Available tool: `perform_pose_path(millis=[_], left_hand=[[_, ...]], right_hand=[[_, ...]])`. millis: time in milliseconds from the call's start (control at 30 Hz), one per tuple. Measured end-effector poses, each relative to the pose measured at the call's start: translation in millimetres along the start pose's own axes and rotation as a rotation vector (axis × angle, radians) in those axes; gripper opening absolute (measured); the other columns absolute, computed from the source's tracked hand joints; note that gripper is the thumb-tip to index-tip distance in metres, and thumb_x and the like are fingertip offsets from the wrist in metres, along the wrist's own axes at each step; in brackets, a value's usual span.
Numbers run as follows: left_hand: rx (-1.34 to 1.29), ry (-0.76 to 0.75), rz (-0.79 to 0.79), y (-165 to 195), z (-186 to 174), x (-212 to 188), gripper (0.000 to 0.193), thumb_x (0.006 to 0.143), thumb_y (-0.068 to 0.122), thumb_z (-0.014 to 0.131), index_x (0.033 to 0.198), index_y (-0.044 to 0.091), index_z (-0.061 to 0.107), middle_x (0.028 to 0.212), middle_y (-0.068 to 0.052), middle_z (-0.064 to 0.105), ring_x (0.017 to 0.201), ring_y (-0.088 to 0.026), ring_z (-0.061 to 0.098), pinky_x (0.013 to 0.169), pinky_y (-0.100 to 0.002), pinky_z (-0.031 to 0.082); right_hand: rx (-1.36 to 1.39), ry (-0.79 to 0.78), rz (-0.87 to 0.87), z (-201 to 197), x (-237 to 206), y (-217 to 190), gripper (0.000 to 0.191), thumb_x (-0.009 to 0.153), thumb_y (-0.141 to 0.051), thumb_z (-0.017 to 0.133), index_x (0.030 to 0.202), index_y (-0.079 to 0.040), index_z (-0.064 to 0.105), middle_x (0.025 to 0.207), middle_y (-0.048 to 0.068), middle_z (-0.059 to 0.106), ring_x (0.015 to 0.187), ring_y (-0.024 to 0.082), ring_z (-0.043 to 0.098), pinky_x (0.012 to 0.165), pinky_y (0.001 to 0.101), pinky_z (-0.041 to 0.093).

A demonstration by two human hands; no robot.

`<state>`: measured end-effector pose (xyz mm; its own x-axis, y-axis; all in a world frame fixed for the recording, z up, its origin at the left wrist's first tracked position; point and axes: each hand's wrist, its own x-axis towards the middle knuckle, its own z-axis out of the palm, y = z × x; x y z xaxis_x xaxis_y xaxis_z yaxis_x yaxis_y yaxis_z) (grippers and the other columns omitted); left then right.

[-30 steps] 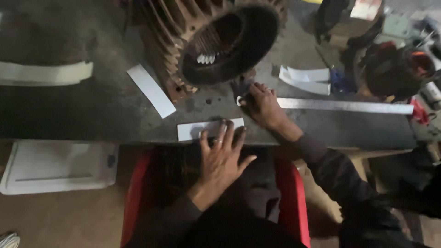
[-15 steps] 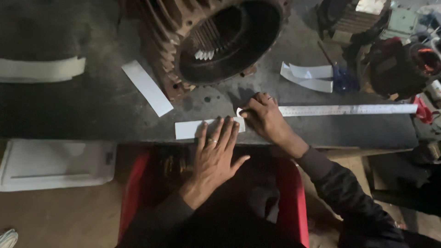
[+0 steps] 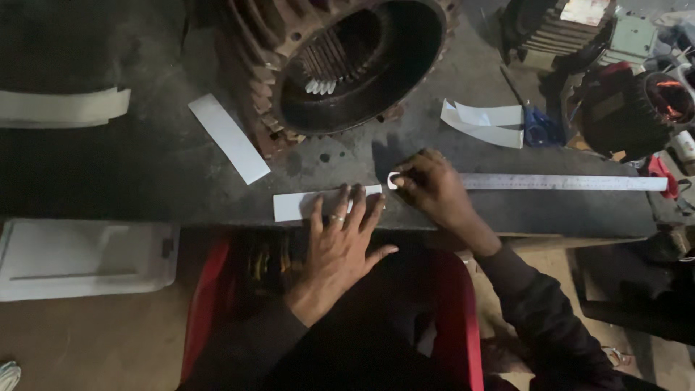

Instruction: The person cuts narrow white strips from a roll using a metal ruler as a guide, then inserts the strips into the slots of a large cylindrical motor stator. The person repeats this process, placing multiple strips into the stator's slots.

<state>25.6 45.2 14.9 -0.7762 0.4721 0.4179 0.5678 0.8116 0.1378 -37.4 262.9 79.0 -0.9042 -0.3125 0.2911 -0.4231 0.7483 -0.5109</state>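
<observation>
Since the earlier frames: my left hand [image 3: 339,242] has slid up from the bench edge onto the white paper strip [image 3: 297,205], and my right hand [image 3: 433,190] has come down from beside the motor housing to the near end of the steel ruler [image 3: 565,182].

Item 1, white paper strip: lies flat at the front edge of the dark workbench [image 3: 145,166], long axis running 9 to 3 o'clock. Its right half is under my left fingers; its left half is bare.

Item 2, left hand: fingers spread open and pressed flat on the strip, gripping nothing. A ring shows on one finger.

Item 3, right hand: fingers curled and closed on the rounded end of the ruler, just at 3 o'clock of the strip's right end. Whether ruler and strip touch, I cannot tell.

Item 4, steel ruler: flat on the bench, running off toward 3 o'clock.

Item 5, surroundings: a large ribbed motor stator housing [image 3: 340,65] at 12 o'clock; a second loose strip [image 3: 228,137] at 10 o'clock; folded white pieces [image 3: 485,123] at 1 o'clock; a smaller motor [image 3: 630,116] at 2 o'clock; a white tray [image 3: 79,257] at 8 o'clock, below bench level.

Risks, as I judge them: the strip sits at the very bench edge, so easing my palm could let it slide off; the long ruler, held only at one end, could swing and skew against the strip; dim light may hide a misaligned end.
</observation>
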Motion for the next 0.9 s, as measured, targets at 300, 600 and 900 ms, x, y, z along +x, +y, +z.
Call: perform_pose_path(millis=[300,600,900], left_hand=[[-0.009,0.011,-0.002,0.8,-6.0,-1.4,0.087,0.093,0.076,0.042,0.153,0.014,0.047,0.156,-0.013,0.042,0.146,-0.032,0.035,0.114,-0.065,0.025],[-0.052,0.006,-0.021,1.7,-1.6,-4.2,0.093,0.095,0.071,0.047,0.154,-0.001,0.041,0.161,-0.017,0.038,0.15,-0.032,0.033,0.122,-0.056,0.021],[-0.099,0.011,-0.009,-0.5,-7.7,-3.0,0.096,0.089,0.069,0.052,0.153,-0.002,0.042,0.159,-0.018,0.041,0.148,-0.033,0.035,0.12,-0.055,0.025]], right_hand=[[-0.069,0.065,-0.128,29.9,6.4,-0.1,0.018,0.085,-0.014,0.079,0.097,-0.008,0.068,0.101,0.013,0.061,0.099,0.039,0.058,0.083,0.0485,0.046],[-0.109,-0.022,-0.157,25.5,-15.9,-1.8,0.019,0.087,-0.015,0.076,0.101,-0.01,0.064,0.105,0.014,0.059,0.102,0.039,0.055,0.086,0.0499,0.044],[-0.036,-0.029,-0.13,16.1,-22.8,-19.6,0.018,0.088,-0.014,0.074,0.102,-0.007,0.066,0.11,0.016,0.061,0.104,0.04,0.056,0.089,0.0507,0.044]])
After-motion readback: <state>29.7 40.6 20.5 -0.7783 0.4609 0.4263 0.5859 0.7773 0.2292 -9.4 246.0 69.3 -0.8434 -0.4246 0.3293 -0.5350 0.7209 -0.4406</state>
